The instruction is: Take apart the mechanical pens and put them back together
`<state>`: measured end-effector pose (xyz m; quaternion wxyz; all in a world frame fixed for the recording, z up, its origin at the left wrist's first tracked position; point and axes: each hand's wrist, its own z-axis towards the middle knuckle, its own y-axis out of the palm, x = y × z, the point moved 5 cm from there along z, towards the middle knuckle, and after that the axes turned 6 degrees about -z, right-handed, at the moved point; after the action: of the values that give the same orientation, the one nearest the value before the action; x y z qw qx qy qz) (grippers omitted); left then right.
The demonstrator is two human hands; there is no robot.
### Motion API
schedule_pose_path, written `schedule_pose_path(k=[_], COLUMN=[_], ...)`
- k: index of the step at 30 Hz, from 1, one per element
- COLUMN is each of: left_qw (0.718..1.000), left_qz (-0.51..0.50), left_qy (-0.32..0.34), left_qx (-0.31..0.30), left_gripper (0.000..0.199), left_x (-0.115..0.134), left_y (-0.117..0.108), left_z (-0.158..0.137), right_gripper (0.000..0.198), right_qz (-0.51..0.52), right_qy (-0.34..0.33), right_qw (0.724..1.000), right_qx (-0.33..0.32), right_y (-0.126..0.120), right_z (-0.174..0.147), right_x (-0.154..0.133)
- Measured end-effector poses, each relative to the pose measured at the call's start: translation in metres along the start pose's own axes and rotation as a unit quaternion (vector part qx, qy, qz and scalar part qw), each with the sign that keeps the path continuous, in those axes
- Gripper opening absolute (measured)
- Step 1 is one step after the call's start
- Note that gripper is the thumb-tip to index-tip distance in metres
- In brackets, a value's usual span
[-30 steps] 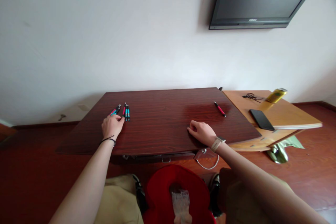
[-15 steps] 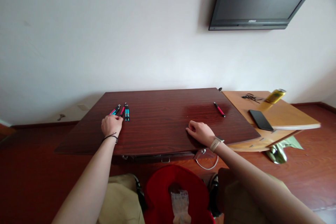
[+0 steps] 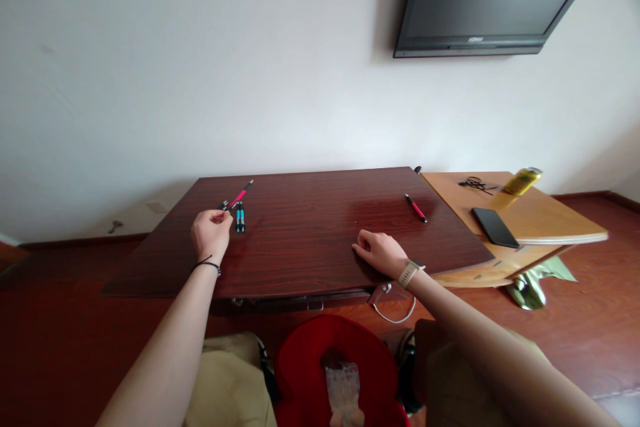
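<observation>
Between the pinched fingers of my left hand (image 3: 212,232) is a red pen (image 3: 242,193), its dark tip raised toward the wall. Just right of that hand, two blue pens (image 3: 241,217) lie side by side on the dark wooden table (image 3: 310,233). More pen ends (image 3: 223,205) show behind the left hand, mostly hidden by it. My right hand (image 3: 383,253) rests on the table near its front edge, fingers curled, and whether anything is inside cannot be seen. Farther right, another red pen (image 3: 416,208) lies alone, apart from both hands.
A lighter wooden table (image 3: 555,217) adjoins on the right, bearing a black phone (image 3: 495,227), a yellow can (image 3: 523,181) and a black cable (image 3: 476,183). A television (image 3: 480,0) hangs above on the wall. A red stool (image 3: 300,353) stands between the knees.
My left hand has picked up the red pen from beside the blue pens and lifted it, tilting its tip to the right. My right hand has stayed in place.
</observation>
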<state>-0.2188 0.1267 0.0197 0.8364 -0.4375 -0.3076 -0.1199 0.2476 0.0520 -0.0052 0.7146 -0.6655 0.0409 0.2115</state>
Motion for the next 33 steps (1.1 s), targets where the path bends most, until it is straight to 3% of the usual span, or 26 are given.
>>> schedule_pose_path(k=[3,6,8,13,16,18,21,24,29,33], left_qw=[0.997,0.987,0.974,0.925,0.909,0.900,0.890,0.889,0.884,0.882], left_qz=[-0.051,-0.091,-0.130,-0.184,-0.184,-0.194,-0.210,-0.225,-0.253,-0.257], left_qy=[0.065,0.124,0.163,0.284,0.312,0.327,0.340,0.338,0.340,0.339], left_qx=[0.010,-0.049,-0.089,-0.171,-0.204,-0.213,-0.217,-0.213,-0.198,-0.205], left_gripper=[0.026,0.020,0.017,0.014,0.013,0.012,0.011,0.012,0.010,0.009], left_x=[0.033,0.072,0.097,0.141,0.154,0.160,0.164,0.164,0.159,0.158], left_y=[0.006,0.016,0.021,0.028,0.034,0.037,0.042,0.045,0.049,0.052], left_z=[-0.016,-0.041,-0.058,-0.091,-0.102,-0.106,-0.110,-0.109,-0.107,-0.108], right_gripper=[0.027,0.029,0.027,0.050,0.051,0.042,0.034,0.039,0.038,0.037], right_qz=[0.024,0.106,0.216,0.507,0.586,0.609,0.617,0.619,0.592,0.592], right_qy=[-0.006,-0.009,-0.005,0.013,0.031,0.038,0.036,0.037,0.039,0.041], right_qw=[1.000,0.994,0.975,0.862,0.809,0.792,0.785,0.782,0.804,0.804], right_qx=[0.011,0.036,0.043,0.012,0.025,0.034,0.052,0.059,0.037,0.033], right_y=[0.000,-0.001,0.000,0.003,0.002,0.002,0.004,0.008,0.013,0.015], right_z=[0.001,0.005,0.008,0.017,0.018,0.019,0.020,0.022,0.026,0.026], right_x=[0.000,-0.001,-0.001,-0.004,-0.003,0.000,0.005,0.010,0.012,0.015])
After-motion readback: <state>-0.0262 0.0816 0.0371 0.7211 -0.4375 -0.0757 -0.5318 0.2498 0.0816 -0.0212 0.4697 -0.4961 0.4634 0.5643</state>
